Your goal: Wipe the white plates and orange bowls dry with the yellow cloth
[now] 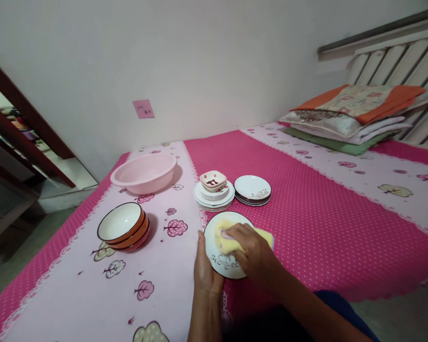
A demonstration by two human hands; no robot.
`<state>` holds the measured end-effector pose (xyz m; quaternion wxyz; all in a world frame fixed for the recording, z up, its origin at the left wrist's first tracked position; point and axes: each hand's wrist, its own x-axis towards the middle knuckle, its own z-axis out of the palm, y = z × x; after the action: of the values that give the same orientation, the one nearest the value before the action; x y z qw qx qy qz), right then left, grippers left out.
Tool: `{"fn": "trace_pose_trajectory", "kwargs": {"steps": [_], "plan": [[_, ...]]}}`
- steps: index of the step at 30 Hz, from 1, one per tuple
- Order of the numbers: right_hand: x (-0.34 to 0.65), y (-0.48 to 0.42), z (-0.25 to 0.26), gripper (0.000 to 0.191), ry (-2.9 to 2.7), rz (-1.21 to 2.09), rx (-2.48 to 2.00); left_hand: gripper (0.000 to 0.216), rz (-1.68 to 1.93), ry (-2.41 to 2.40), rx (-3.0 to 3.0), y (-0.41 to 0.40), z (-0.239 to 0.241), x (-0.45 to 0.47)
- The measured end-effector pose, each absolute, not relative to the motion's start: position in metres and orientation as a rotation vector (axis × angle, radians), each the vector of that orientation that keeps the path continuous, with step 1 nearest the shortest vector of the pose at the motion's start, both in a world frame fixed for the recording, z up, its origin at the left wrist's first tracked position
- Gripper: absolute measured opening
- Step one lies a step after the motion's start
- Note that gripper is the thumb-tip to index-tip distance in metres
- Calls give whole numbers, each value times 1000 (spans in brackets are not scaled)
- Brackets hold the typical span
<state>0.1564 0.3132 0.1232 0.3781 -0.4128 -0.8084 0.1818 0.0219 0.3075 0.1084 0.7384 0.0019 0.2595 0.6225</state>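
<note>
A white plate [217,260] with a dark rim and a small grey pattern is held a little above the bed's near edge. My left hand [204,268] grips its left rim, fingers behind the plate. A yellow cloth [224,237] lies on the plate's face, and my right hand [251,251] presses down on it with fingers curled over the cloth.
Behind the plate stand a stack of white plates topped by a small square dish [213,180], and a second plate stack [252,189]. To the left sit stacked orange bowls [123,227] and a pink basin [144,172]. Folded bedding [353,118] lies at the back right.
</note>
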Motion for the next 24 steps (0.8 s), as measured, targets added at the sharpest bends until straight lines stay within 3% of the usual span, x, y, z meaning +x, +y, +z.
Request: {"fn": "trace_pose_trajectory", "kwargs": {"steps": [2,8,11,12,16,24], "plan": [[151,307,121,44,-2162,606,-950,61,1344,592,-26,307,110,18],[180,302,158,5,-2323,1139,-892,72,1306,532,9,310,109,10],[215,311,178,9,-2013,1408,-1002,68,1345,530,19,312,108,8],[226,315,181,19,-1786,1418,-1030,66,1353,536,6,312,108,7],[245,329,175,39,-1036,1096,-1239,60,1409,559,-13,311,112,6],[195,338,138,48,-1205,1290,-1230,61,1408,624,106,310,117,15]]}}
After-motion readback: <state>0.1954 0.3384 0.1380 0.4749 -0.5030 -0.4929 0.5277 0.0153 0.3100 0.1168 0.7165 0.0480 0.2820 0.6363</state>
